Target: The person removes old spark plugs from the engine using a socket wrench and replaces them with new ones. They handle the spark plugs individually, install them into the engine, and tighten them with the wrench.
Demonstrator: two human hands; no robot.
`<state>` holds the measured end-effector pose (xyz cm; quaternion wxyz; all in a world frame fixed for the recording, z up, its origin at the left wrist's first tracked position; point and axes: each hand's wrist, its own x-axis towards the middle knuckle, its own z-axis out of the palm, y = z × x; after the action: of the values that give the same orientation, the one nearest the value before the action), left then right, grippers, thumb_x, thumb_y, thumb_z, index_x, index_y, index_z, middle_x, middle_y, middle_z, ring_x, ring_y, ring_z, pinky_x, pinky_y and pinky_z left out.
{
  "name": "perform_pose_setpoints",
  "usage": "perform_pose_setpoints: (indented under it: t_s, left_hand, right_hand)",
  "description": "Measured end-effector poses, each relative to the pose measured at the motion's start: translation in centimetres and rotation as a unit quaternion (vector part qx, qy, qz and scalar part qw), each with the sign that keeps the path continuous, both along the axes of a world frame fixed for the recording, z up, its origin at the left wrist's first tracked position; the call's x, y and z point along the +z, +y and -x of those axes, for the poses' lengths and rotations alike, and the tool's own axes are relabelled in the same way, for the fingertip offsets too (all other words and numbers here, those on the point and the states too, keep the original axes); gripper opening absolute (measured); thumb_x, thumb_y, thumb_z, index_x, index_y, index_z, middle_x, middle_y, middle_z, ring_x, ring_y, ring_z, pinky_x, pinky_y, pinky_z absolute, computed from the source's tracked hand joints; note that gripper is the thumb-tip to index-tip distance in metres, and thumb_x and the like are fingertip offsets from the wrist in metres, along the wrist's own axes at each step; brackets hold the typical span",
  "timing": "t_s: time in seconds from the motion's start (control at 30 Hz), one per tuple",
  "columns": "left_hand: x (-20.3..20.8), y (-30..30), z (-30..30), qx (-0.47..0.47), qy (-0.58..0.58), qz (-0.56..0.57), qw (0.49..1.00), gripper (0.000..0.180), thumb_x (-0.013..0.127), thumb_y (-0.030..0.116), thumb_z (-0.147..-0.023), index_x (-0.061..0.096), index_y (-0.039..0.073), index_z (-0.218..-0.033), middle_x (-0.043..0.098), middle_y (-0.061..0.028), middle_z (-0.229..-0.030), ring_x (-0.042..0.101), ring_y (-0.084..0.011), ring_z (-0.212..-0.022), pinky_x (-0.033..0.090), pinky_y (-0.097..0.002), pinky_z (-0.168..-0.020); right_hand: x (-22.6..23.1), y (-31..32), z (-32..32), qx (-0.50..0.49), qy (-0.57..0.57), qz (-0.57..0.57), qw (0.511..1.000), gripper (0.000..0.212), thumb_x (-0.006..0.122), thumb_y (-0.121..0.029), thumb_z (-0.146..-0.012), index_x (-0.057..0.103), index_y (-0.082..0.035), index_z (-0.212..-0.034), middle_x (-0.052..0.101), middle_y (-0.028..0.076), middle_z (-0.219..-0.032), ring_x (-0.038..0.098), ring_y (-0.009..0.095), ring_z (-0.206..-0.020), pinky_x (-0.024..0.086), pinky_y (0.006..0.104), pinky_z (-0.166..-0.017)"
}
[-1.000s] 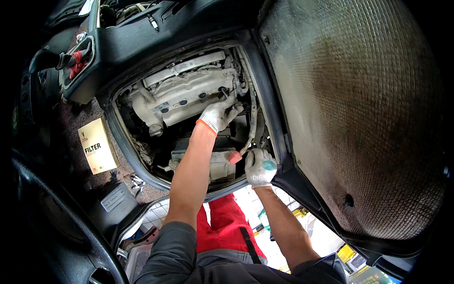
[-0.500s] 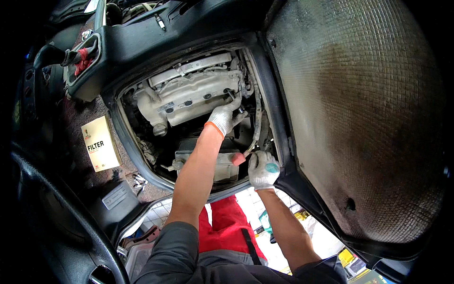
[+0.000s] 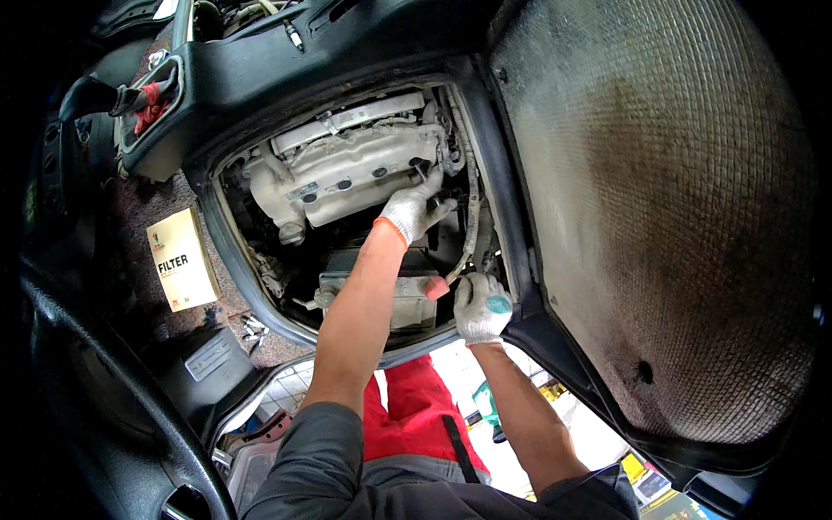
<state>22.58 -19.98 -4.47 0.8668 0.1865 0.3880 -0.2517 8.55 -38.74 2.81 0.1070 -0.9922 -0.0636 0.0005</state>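
My left hand (image 3: 412, 211), in a white knit glove with an orange cuff, reaches over the pale engine cover (image 3: 360, 173). Its fingers are closed on a slim metal tool (image 3: 419, 170), which stands by the rightmost of several dark round holes in the cover. The tool's lower part is hidden by the hand, so its exact kind is unclear. At the near right corner of the engine opening, my gloved right hand (image 3: 483, 309) lies over the rim with fingers curled inward; whatever they hold is hidden. Close to it are a ribbed hose (image 3: 473, 208) and a red cap (image 3: 436, 288).
A raised padded lid (image 3: 659, 208) stands along the right. On the left floor lie a cream filter box (image 3: 184, 260) and several small metal parts (image 3: 253, 331). A spark plug (image 3: 294, 36) rests on the far dark trim. The steering wheel (image 3: 130, 390) fills the lower left.
My left hand has shifted slightly, its lower fingers spreading a little beside the tool. My right hand stays at the rim. The whole view has moved very slightly.
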Motion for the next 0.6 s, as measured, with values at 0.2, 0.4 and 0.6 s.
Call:
perform_pose_setpoints:
  t_s: [0.2, 0.4, 0.6]
  left_hand:
    - [-1.4, 0.3, 0.5, 0.019, -0.024, 0.019, 0.999, 0.026, 0.059, 0.022, -0.102, 0.057, 0.0, -0.115, 0.065, -0.014, -0.104, 0.07, -0.0322, -0.097, 0.065, -0.0313, -0.067]
    - [0.1, -0.1, 0.3, 0.011, 0.02, -0.017, 1.0, 0.025, 0.063, 0.027, -0.1, 0.06, 0.005, -0.113, 0.066, -0.011, -0.104, 0.07, -0.0293, -0.091, 0.063, -0.0274, -0.06]
    - [-1.5, 1.8, 0.7, 0.022, -0.006, 0.046, 0.999, 0.025, 0.061, 0.028, -0.101, 0.062, 0.005, -0.111, 0.065, -0.0097, -0.108, 0.07, -0.0268, -0.091, 0.063, -0.0279, -0.064]
  right_hand:
    - [0.0, 0.1, -0.1, 0.006, -0.002, -0.008, 1.0, 0.01, 0.065, -0.022, -0.088, 0.066, -0.012, -0.087, 0.067, 0.012, -0.083, 0.065, 0.034, -0.075, 0.049, 0.0471, -0.069]
    - [0.0, -0.1, -0.1, 0.003, 0.011, -0.005, 1.0, 0.011, 0.064, -0.022, -0.088, 0.066, -0.011, -0.088, 0.068, 0.012, -0.085, 0.065, 0.034, -0.076, 0.049, 0.0469, -0.069]
    - [0.4, 0.3, 0.0, 0.002, 0.015, -0.012, 1.0, 0.011, 0.064, -0.023, -0.088, 0.066, -0.012, -0.089, 0.069, 0.011, -0.087, 0.065, 0.033, -0.077, 0.049, 0.0461, -0.071]
